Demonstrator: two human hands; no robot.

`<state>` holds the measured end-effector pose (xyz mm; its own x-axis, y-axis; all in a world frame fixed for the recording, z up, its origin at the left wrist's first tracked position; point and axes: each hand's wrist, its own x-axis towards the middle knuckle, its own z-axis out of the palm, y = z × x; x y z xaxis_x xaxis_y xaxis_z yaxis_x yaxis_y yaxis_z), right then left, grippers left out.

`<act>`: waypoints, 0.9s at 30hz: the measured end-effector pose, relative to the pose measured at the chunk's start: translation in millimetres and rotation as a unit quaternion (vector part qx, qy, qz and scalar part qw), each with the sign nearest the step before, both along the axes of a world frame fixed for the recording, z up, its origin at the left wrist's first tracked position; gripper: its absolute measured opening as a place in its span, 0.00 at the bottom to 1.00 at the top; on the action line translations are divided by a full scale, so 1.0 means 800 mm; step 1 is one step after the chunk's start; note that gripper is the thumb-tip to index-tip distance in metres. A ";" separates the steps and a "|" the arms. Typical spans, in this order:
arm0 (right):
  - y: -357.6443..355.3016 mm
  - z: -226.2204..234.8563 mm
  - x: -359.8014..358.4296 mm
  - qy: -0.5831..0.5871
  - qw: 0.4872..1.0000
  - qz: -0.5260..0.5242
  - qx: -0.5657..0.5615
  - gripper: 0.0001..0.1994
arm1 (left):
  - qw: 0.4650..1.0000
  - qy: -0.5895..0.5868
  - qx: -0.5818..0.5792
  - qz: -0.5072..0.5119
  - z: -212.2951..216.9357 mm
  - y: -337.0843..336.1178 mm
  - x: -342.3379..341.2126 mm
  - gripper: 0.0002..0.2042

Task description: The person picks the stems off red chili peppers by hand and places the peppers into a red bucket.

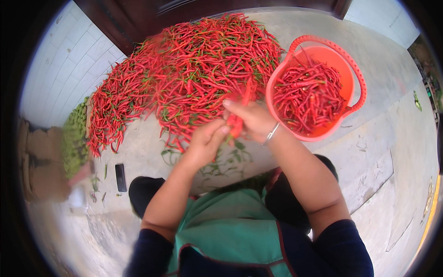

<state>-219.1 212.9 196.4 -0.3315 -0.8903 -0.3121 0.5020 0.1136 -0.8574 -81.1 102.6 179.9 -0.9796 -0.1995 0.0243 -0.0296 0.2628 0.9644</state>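
My two hands meet in front of a large heap of red chili peppers [207, 60]. My right hand [251, 116], with a silver bangle at the wrist, is closed around a few red chilies [249, 92] that stick up past the fingers. Close beside it, my left hand [206, 141] pinches at the lower end of the same chilies, where some green shows. Both hands are slightly blurred. Below them, loose green stems [226, 161] are scattered on the floor. To the right of my right hand stands a red bucket [271, 92] partly filled with stemless-looking chilies [309, 92].
The bucket's braided handle [362, 87] stands up on its right side. A black phone [120, 177] lies on the concrete floor [360, 194] at the left. Behind it are green round produce [75, 138] and brown boxes [44, 157]. A dark door [138, 18] rises behind the heap.
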 end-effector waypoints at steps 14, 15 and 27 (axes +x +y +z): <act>0.002 -0.008 0.001 -0.151 0.987 -0.048 -0.038 0.15 | 0.998 0.033 0.044 0.032 0.020 0.029 0.000 0.10; 0.002 -0.011 0.001 -0.206 0.976 -0.046 -0.053 0.15 | 0.998 0.055 0.023 0.029 0.020 0.031 -0.002 0.10; 0.045 0.035 -0.030 0.228 0.959 -0.166 0.032 0.16 | 0.931 -0.233 -0.264 0.102 -0.190 -0.022 0.002 0.14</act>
